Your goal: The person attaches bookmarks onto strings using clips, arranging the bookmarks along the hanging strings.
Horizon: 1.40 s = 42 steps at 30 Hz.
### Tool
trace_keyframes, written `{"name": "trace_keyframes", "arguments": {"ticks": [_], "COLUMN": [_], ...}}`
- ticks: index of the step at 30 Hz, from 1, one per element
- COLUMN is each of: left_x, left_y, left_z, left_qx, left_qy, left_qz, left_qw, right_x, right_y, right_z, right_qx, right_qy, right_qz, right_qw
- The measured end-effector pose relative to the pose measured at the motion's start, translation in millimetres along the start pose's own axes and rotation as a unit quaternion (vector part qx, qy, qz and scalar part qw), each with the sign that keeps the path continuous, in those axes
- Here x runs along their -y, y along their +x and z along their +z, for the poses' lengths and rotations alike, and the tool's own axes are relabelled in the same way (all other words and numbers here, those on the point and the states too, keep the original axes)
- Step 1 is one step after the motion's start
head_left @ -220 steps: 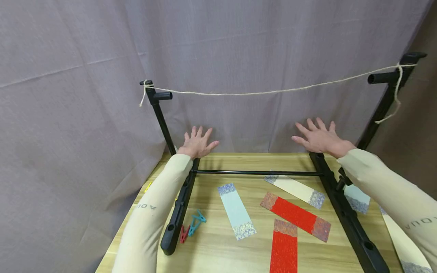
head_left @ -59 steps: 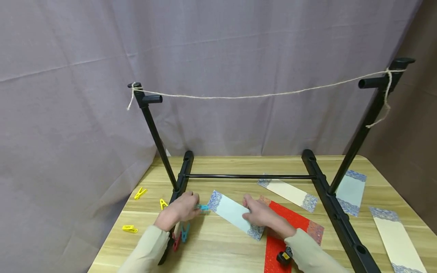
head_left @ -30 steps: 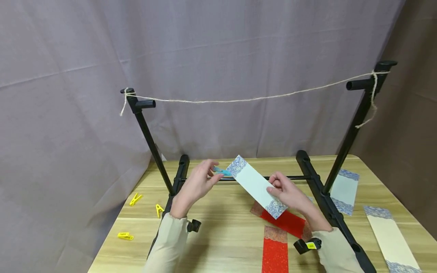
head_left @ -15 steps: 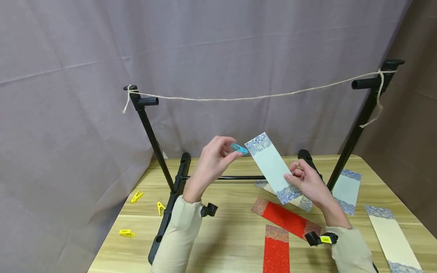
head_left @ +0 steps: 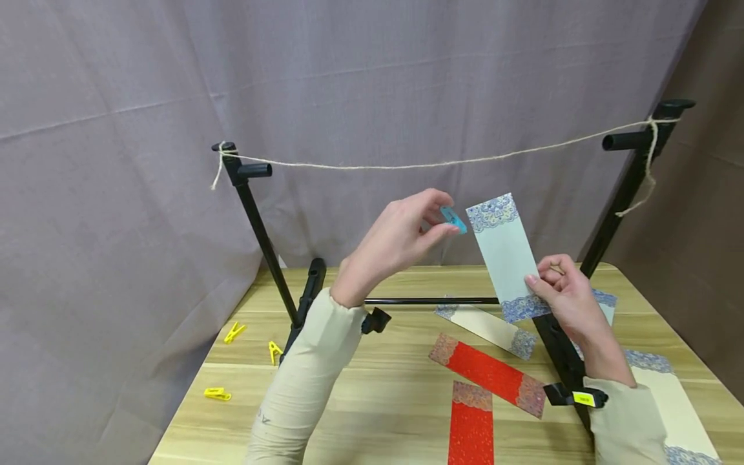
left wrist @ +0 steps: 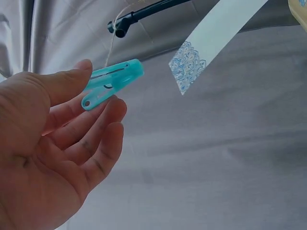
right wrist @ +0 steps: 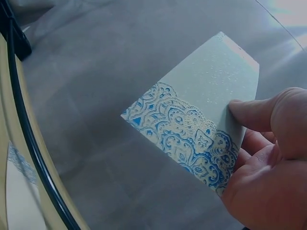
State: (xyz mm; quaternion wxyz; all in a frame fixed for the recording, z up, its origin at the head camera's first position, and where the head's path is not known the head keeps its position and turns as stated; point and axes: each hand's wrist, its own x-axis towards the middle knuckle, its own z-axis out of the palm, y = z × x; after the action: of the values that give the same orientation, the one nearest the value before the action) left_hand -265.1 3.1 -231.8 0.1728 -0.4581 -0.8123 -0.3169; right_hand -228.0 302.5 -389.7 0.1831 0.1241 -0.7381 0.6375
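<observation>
In the head view my left hand pinches a light-blue clothespin between thumb and fingers, a short way left of a card's top corner. The left wrist view shows that clothespin lying along the fingers with its nose pointing away. My right hand grips a pale blue card with blue lace-patterned ends by its lower right edge, thumb in front. The card is raised above the table, tilted slightly. Above both hands a thin string spans the black stand, and neither the clothespin nor the card touches it.
The black stand's left post and crossbar frame the work area. On the wooden table lie two red cards, cream cards, a partly hidden pale blue card and yellow clothespins at the left.
Both hands, first open and raised, came down to the table. The left picked up a blue clothespin, the right a pale blue card. Both have since risen and moved right towards the string.
</observation>
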Motion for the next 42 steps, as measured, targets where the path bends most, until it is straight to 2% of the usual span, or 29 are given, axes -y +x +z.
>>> {"name": "trace_keyframes", "arguments": {"ticks": [4,8,15,21,30,34,38,42], "left_x": [-9.3,-16.9,-31.3,-42.6,-57.6,-62.5,-73.1,-79.2], "left_y": [18.2,37.3,63.6,76.0,87.3,98.2,117.3,134.3], "left_z": [-6.7,-13.1,-21.8,-29.5,-39.4,-39.1,-32.0,-21.8], "left_qx": [0.016,0.031,0.044,0.021,-0.028,-0.043,-0.021,0.002], "left_qy": [0.025,0.05,0.074,0.068,0.084,0.094,0.098,0.103], "left_qz": [0.022,0.037,-0.004,-0.014,0.01,0.014,0.004,-0.012], "left_qw": [0.9993,0.9976,0.9963,0.9973,0.996,0.9946,0.9949,0.9946], "right_x": [3.0,6.1,9.6,17.5,27.6,31.5,33.3,34.2], "right_y": [2.4,4.9,6.6,11.4,18.6,22.4,25.1,27.4], "right_z": [-5.1,-9.6,-12.3,-12.1,-13.0,-13.8,-14.7,-14.5], "right_qx": [-0.01,-0.016,-0.05,-0.086,-0.079,-0.085,-0.101,-0.105], "right_qy": [0.058,0.116,0.143,0.146,0.192,0.217,0.238,0.244], "right_qz": [-0.02,-0.052,-0.079,-0.098,-0.118,-0.122,-0.12,-0.118], "right_qw": [0.998,0.992,0.985,0.981,0.971,0.965,0.959,0.957]}}
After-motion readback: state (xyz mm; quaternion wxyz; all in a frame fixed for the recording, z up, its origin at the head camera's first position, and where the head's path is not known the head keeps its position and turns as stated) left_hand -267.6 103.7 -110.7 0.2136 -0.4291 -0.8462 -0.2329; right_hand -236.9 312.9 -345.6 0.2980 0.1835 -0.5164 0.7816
